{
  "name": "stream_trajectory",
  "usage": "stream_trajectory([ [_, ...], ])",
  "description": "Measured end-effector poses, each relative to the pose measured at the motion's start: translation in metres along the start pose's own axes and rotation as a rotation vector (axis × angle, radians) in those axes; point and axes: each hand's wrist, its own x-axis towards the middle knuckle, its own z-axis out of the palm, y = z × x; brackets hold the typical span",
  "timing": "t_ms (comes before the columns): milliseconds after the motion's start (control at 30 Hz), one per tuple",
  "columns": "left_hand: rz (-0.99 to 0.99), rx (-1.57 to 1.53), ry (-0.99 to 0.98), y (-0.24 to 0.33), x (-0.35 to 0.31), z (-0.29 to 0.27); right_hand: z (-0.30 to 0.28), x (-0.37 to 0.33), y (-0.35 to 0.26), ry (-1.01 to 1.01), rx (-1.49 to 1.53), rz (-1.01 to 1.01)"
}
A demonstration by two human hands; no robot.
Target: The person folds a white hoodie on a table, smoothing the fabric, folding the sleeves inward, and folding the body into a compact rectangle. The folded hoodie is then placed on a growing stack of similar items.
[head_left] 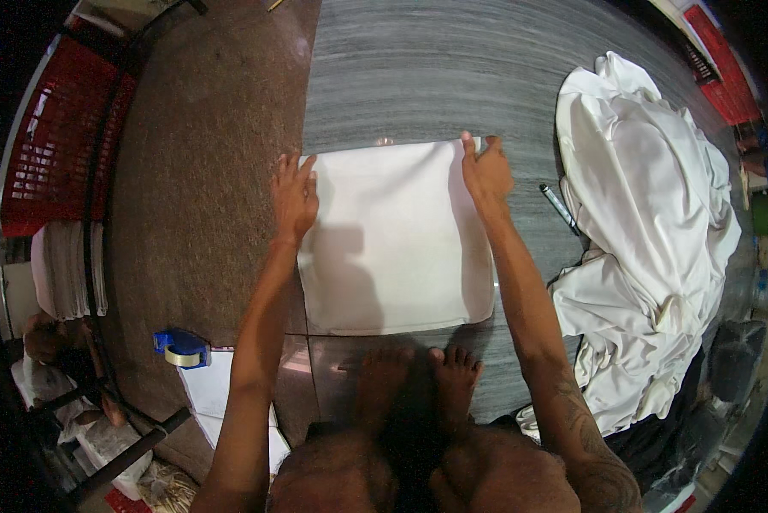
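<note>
A folded white cloth (392, 239) lies in front of me as a neat, nearly square stack, its far edge running between my hands. At its far left corner, my left hand (295, 201) grips the side, fingers bent at the edge. My right hand (488, 173) holds the far right corner, with the thumb on top and the fingers curled at the outer side. Shadow falls across the cloth's left part. To the right a large heap of loose, shiny white fabric (640, 171) lies crumpled. A marker pen (559, 209) rests beside that heap.
A blue tape dispenser (181, 349) sits on white paper sheets (208, 385) at lower left. Red plastic crates (63, 128) and a stack of folded cloth (67, 269) stand at far left. Another person (59, 342) is partly visible there. My bare feet (456, 372) are just below the cloth.
</note>
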Motion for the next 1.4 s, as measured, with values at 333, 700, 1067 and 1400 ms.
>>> stream_trajectory([
  [333,-0.161,0.265,0.029,0.008,-0.003,0.013,0.020,-0.004,0.015,0.077,0.004,-0.210],
  [700,0.339,-0.042,-0.250,0.022,-0.103,-0.055,-0.060,-0.074,0.050,-0.465,0.048,-0.668],
  [1067,0.462,-0.107,-0.425,0.015,-0.190,-0.064,-0.078,-0.140,0.156,-0.595,-0.053,-1.103],
  [1400,0.023,-0.601,-0.492,0.034,-0.209,-0.132,-0.168,-0.136,0.097,-0.901,0.360,-0.410],
])
